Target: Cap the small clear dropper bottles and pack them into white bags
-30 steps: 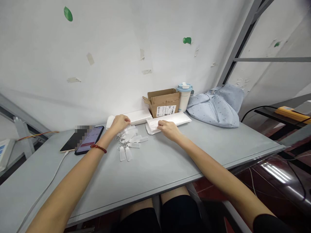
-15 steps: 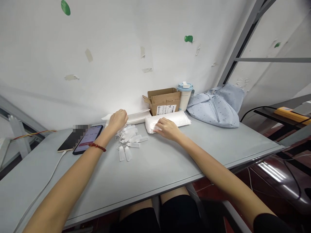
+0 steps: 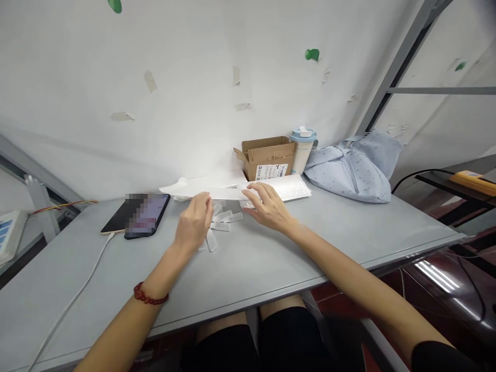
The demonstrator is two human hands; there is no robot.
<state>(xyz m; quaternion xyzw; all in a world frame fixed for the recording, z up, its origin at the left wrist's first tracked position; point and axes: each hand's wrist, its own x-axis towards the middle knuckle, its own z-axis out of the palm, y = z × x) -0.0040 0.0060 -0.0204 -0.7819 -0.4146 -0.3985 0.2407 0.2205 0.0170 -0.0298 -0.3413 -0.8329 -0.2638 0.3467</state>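
Observation:
My left hand (image 3: pixel 192 223) is curled, its fingertips pinching the near edge of a long white flat packet (image 3: pixel 217 189) that lies along the wall. Just beneath and right of that hand sits a small heap of white tags with strings (image 3: pixel 220 221). My right hand (image 3: pixel 268 208) has its fingers spread, the tips resting where the flat packet's right end meets a clear plastic bag of white pieces (image 3: pixel 289 187). A red bead bracelet (image 3: pixel 149 297) circles my left wrist.
On the grey table (image 3: pixel 271 258) two phones (image 3: pixel 141 213) lie at the left, with a white cable (image 3: pixel 77 297) running toward me. An open cardboard box (image 3: pixel 268 157), a lidded cup (image 3: pixel 303 150) and a pale blue cloth bundle (image 3: pixel 354 168) stand at the back.
My left hand has drawn back toward me from the wall, and the flat packet now sits further right. My right hand has opened and slid slightly right. The view has shifted a little.

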